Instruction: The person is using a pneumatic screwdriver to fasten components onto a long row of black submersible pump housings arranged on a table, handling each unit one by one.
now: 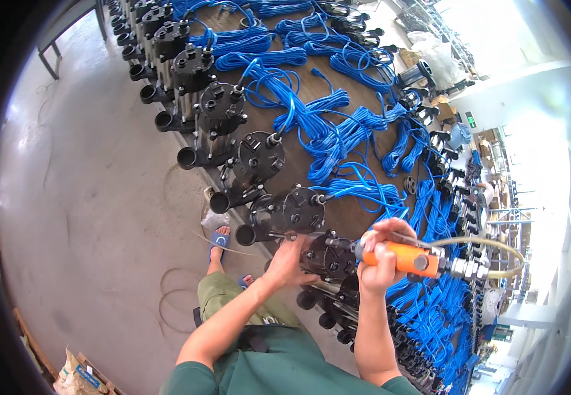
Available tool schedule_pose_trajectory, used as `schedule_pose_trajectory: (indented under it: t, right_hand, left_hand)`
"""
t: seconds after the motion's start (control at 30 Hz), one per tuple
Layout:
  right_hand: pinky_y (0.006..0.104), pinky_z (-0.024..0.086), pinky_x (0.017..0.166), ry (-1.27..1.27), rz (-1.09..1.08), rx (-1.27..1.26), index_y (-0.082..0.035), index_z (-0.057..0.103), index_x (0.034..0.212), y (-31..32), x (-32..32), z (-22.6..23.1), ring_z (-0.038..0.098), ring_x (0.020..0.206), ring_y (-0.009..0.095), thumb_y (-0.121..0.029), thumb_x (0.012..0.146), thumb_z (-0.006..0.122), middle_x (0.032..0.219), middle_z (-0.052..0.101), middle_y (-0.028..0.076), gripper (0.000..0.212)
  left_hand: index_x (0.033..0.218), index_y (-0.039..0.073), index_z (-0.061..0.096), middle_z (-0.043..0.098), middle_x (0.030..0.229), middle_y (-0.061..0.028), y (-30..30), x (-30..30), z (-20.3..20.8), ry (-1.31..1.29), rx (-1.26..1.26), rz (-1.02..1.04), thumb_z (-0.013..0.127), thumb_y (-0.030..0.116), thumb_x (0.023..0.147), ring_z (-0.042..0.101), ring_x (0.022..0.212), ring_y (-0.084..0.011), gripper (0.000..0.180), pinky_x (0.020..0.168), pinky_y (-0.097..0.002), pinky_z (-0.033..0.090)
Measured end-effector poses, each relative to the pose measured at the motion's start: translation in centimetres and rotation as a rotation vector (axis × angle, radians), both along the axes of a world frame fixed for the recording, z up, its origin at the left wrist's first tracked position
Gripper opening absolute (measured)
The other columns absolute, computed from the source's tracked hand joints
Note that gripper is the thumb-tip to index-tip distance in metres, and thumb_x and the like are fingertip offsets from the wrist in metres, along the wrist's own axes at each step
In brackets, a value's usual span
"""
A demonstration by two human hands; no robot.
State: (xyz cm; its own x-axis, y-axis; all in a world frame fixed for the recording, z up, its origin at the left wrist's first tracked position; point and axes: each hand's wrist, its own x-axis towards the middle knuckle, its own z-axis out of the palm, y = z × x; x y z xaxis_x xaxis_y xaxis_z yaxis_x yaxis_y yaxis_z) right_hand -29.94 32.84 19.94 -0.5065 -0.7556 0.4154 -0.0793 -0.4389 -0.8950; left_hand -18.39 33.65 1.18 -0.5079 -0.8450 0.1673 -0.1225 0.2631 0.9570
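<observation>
My right hand [379,268] is closed round an orange air screwdriver [412,258]. The tool lies sideways, its dark nose pointing left at the black round top of a submersible pump [339,258]; whether the tip touches a screw is too small to tell. My left hand [286,264] grips the side of that same pump, fingers and thumb spread round its body. Just beyond stands another pump [298,209] with a black lid and a side outlet. A blue cable [364,187] lies coiled on the bench by the pumps.
A row of similar pumps [259,158] lines the near edge of the brown bench [371,148]. More blue cable bundles [430,309] cover its surface. The air hose [519,263] loops from the tool's right end. Paper sacks [78,375] sit on the floor at lower left.
</observation>
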Motion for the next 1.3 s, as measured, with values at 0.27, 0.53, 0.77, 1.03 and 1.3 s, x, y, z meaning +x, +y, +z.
schedule_pose_trajectory:
  t: [0.27,0.53,0.77,1.03,1.3]
  right_hand:
    - [0.0261,0.054,0.066,0.159,-0.077,0.187,0.003,0.053,0.117,-1.3,-2.2,-3.3,0.063,0.07,0.014,0.005,0.085,0.058,0.095,0.067,0.014,0.033]
    - [0.0273,0.052,0.062,-0.011,-0.052,-0.099,0.004,0.05,0.127,5.3,-3.7,4.1,0.059,0.068,0.013,0.004,0.083,0.055,0.103,0.065,0.016,0.044]
    - [0.026,0.053,0.068,-0.13,-0.213,0.022,0.003,0.064,0.097,6.5,-7.6,-0.8,0.066,0.076,0.012,0.006,0.077,0.062,0.087,0.069,0.008,0.021]
    - [0.0276,0.053,0.068,0.115,-0.1,-0.044,0.0,0.064,0.089,5.2,-7.0,-2.4,0.065,0.071,0.013,0.002,0.075,0.065,0.076,0.067,0.006,0.015]
    - [0.0296,0.056,0.069,0.101,-0.035,-0.03,0.005,0.066,0.094,5.4,-7.9,-2.0,0.07,0.075,0.015,0.006,0.075,0.063,0.087,0.072,0.009,0.02]
  left_hand:
    - [0.149,0.005,0.04,0.054,0.142,-0.0199,-1.7,-0.4,-1.7,0.067,0.107,-0.303,0.097,0.028,0.052,0.062,0.118,-0.0371,0.114,0.1,-0.0425,0.052]
    - [0.152,-0.003,0.028,0.046,0.143,-0.0258,1.1,-0.6,0.1,-0.014,-0.069,0.002,0.094,0.017,0.054,0.052,0.127,-0.0412,0.119,0.108,-0.0448,0.044]
    - [0.152,0.0,0.031,0.059,0.129,-0.0208,4.7,-2.6,6.4,0.109,-0.007,0.19,0.084,0.01,0.075,0.061,0.114,-0.0277,0.094,0.102,-0.038,0.048]
    - [0.153,-0.005,0.03,0.062,0.13,-0.0216,4.9,-1.5,6.1,-0.003,-0.054,0.148,0.085,0.004,0.074,0.063,0.116,-0.0236,0.097,0.1,-0.0363,0.052]
    - [0.155,-0.002,0.029,0.064,0.128,-0.0155,6.3,-2.8,6.8,0.276,0.171,0.134,0.081,0.004,0.079,0.064,0.113,-0.0194,0.092,0.095,-0.0306,0.052]
